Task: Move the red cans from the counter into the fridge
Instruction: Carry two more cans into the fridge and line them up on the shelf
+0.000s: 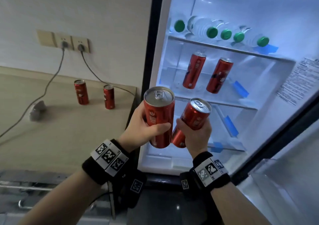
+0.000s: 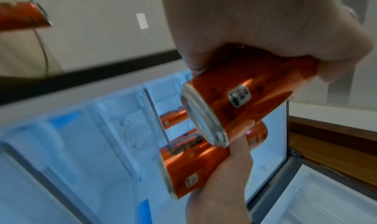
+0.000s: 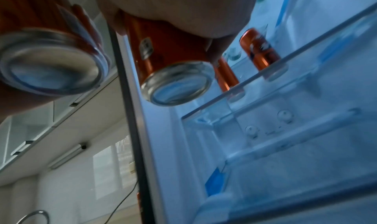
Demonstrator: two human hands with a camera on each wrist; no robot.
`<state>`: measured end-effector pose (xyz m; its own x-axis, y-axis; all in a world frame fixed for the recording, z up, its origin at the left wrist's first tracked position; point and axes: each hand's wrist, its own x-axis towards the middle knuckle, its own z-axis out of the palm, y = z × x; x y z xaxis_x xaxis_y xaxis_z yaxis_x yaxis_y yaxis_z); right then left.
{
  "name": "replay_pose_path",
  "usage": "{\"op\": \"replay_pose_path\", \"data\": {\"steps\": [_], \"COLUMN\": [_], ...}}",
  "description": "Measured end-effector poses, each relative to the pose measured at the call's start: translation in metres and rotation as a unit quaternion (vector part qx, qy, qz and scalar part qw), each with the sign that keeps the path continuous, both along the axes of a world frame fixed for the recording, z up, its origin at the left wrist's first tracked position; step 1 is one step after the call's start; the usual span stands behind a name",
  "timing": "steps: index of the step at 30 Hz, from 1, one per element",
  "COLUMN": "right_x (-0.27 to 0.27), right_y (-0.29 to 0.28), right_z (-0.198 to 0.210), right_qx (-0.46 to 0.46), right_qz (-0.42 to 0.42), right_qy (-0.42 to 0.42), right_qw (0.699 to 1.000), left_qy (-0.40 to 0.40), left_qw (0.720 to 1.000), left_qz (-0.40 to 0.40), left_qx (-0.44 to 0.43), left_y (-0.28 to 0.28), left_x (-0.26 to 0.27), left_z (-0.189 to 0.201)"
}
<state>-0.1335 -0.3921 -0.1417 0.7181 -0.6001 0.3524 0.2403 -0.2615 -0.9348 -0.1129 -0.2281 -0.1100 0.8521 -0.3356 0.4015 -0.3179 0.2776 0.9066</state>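
At the fridge opening, the left hand & right hand are each gripping a can, nearly touching w/ the other can, risking knocking over the shelf cans.

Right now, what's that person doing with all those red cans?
The person is putting red cans away in the open fridge. The left hand grips one can and the right hand grips another, both held up in front of the shelves. Two cans already stand on the middle shelf, under the green-capped water bottles. Two more cans wait on the counter.
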Motion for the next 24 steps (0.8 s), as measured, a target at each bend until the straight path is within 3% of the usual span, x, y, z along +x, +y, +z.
{"op": "replay_pose_path", "data": {"steps": [6,13,24], "right_x": [0.009,0.048,0.112], "right_y": [-0.069,-0.137,-0.211], "right_z": [0.043,0.084,0.081], "right_qx": [-0.048,-0.067,-0.035], "right_qz": [-0.049,-0.145,-0.187], "right_qy": [0.01,-0.002,0.047], "right_qw": [0.998,0.987,0.981], "left_qy": [0.018,0.01,-0.041], "left_qw": [1.0,0.999,0.999], "left_qz": [0.006,0.052,0.032], "left_qx": [0.004,0.0,0.002], "left_y": [-0.082,-0.12,-0.164], "left_x": [-0.01,0.024,0.1], "left_z": [0.009,0.014,0.039]}}
